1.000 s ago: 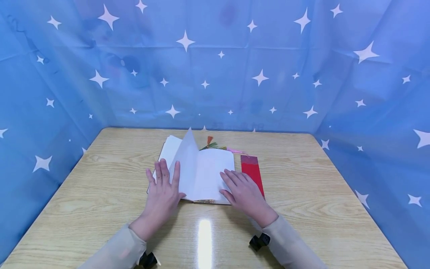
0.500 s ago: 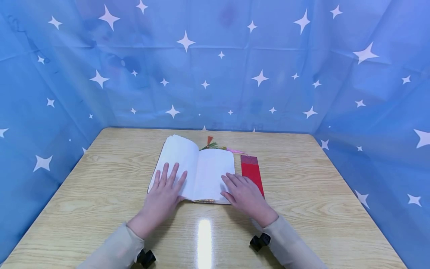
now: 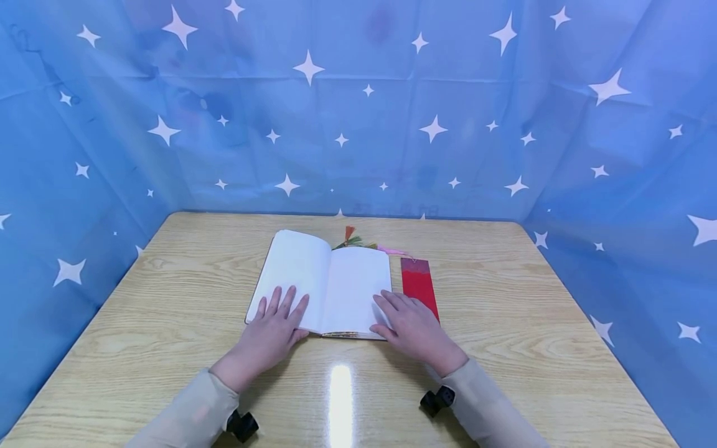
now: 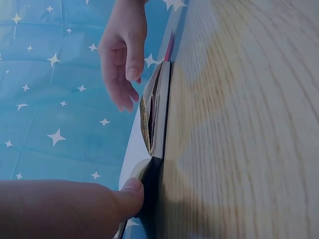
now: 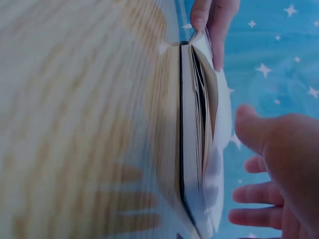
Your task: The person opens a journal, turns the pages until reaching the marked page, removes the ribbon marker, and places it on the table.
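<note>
The blank notebook (image 3: 327,292) lies spread on the surface (image 3: 504,298) with its near edge towards the person, a placing that puts one page under each hand. The left hand (image 3: 269,336) has its fingers straight and fanned over the lower part of the left page (image 3: 297,261), its thumb (image 4: 132,191) at the near edge; its grip is loose, curled round nothing, and the spread seems meant to keep that page flat. The right hand (image 3: 414,333) has a relaxed grip too, holding nothing, just over the outer side of the right page (image 3: 355,280), probably to steady that half. The right-hand leaves gape along the near edge, likely because thin inserts (image 4: 144,119) lie between them, and the tassels (image 3: 350,239) beyond the far edge may belong to these. A red strip (image 3: 418,286) lies just right of the notebook, partly hidden by the right hand, apparently tethered by a pink cord (image 3: 394,252)
</note>
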### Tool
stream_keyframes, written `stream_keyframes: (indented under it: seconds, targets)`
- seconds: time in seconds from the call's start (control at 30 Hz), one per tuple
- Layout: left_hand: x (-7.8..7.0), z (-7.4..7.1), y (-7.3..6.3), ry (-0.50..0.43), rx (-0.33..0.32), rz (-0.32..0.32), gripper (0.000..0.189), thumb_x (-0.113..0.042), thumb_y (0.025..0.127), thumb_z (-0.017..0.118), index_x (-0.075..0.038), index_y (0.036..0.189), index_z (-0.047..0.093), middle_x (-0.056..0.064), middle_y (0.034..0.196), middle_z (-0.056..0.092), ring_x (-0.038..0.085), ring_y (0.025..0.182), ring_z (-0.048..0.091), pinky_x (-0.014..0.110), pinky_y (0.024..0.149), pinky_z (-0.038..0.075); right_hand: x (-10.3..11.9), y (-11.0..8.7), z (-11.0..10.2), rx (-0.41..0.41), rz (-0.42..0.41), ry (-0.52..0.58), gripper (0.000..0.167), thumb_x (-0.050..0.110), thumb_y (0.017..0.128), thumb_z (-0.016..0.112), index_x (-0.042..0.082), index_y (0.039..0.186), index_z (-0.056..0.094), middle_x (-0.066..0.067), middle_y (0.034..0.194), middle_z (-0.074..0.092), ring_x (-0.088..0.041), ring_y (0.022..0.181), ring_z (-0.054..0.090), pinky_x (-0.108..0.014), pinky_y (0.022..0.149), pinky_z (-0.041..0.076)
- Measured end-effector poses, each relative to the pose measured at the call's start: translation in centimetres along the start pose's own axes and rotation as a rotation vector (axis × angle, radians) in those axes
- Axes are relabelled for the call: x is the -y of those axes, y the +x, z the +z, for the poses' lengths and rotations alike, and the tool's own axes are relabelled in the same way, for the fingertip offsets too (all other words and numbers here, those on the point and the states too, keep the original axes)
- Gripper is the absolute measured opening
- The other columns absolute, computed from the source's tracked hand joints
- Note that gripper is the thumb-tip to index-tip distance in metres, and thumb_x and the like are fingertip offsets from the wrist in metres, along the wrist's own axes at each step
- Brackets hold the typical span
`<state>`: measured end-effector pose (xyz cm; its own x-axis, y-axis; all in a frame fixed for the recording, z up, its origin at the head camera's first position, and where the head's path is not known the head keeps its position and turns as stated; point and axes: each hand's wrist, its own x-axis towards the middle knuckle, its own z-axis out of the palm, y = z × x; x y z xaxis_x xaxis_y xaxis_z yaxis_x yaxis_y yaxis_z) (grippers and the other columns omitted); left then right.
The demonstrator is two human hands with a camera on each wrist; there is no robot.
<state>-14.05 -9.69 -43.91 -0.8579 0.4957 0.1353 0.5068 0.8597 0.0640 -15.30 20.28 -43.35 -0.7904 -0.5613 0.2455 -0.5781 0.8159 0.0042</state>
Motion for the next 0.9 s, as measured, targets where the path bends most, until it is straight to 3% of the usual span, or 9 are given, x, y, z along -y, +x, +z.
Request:
stream_keyframes:
  seconds: [0.33,0.9]
  targets:
    - [0.40,0.47,0.03,-0.100,0.067,-0.054,0.058,-0.040,0.096,0.048,-0.008,0.143,0.036,0.027,0.144,0.029,0.044,0.131,0.028,0.061,0.097,0.031,-0.69,-0.29,0.41,0.090,0.034,0.060,0.076,0.056,0.082,0.061,0.010,0.140,0.043,-0.013,0.139,0.045,-0.029,0.126,0.042,-0.045,0.098,0.039]
    - [0.90,0.87,0.26,-0.152,0.132,-0.080,0.061,-0.044,0.094,0.049,-0.009,0.143,0.037,0.028,0.142,0.032,0.042,0.130,0.032,0.059,0.096,0.034,-0.79,-0.41,0.45,0.126,0.027,0.114,0.078,0.055,0.082,0.061,0.007,0.139,0.042,-0.015,0.141,0.041,-0.031,0.129,0.038,-0.046,0.100,0.037]
